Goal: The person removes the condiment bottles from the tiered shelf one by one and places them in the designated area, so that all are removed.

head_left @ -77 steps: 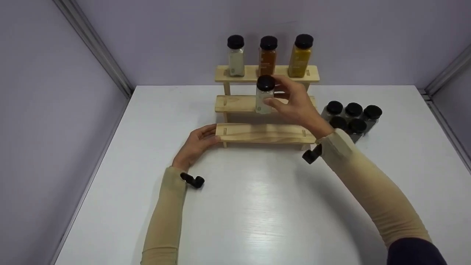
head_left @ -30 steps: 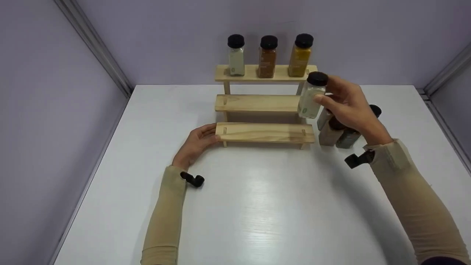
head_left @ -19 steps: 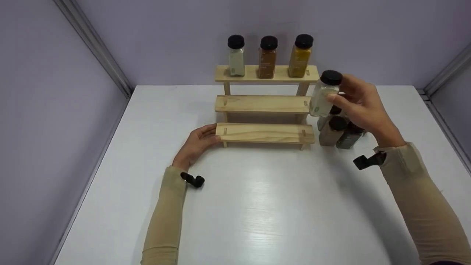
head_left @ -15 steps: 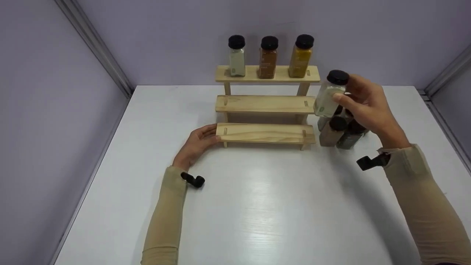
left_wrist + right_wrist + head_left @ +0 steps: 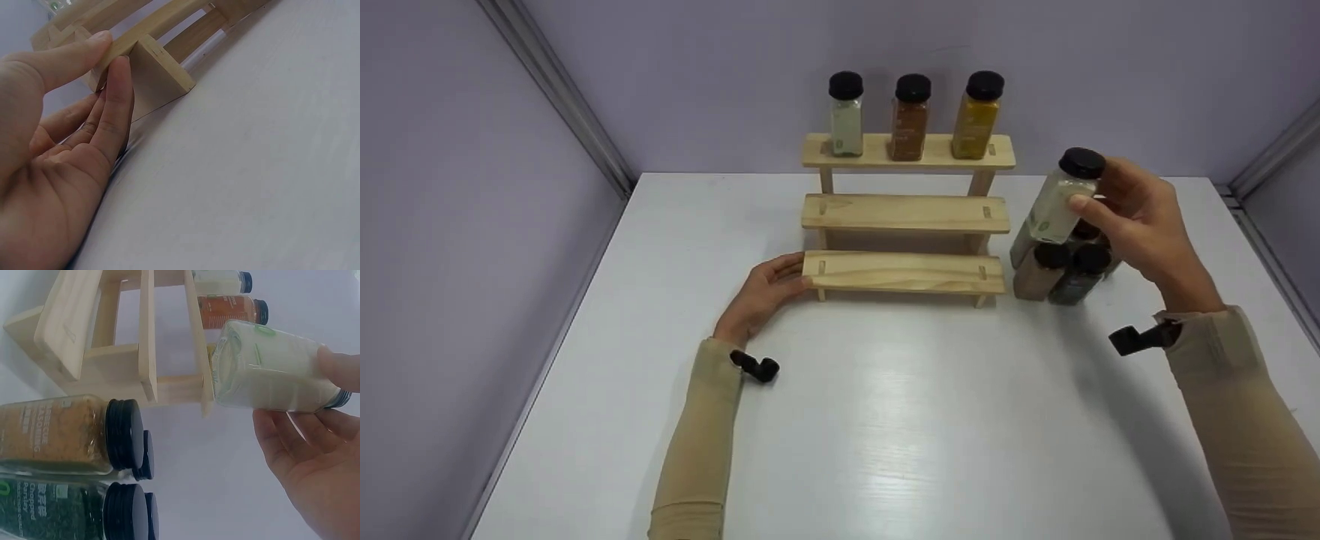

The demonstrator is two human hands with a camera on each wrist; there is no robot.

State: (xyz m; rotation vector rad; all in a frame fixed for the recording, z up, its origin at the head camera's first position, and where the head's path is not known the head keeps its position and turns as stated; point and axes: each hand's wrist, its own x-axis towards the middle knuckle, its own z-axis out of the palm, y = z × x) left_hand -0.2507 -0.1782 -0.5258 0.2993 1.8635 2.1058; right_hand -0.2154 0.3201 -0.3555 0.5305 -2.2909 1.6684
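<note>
Jar [image 5: 1054, 210] | clear, square-sided | pale contents [image 5: 275, 377] | black lid [image 5: 1082, 163] | green mark [image 5: 264, 330] | tilted

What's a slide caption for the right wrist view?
Right hand holds a pale-filled jar near a wooden rack, spice jars at lower left.

Pale wooden three-tier rack [image 5: 906, 214] on white table [image 5: 840, 420], toward back. On top tier [image 5: 940, 150], left to right: black-capped square glass jar of whitish powder [image 5: 847, 127], black-capped square glass jar of red-brown powder [image 5: 910, 129], black-capped square glass jar of yellow powder [image 5: 975, 126]. Right of rack, on table: huddled group of black-capped glass jars [image 5: 1037, 281]. Above table, near group: black-capped square glass jar of off-white powder [image 5: 1054, 208] in right hand [image 5: 1149, 229]. Left hand [image 5: 761, 296] on bottom tier [image 5: 904, 271], left end.
</note>
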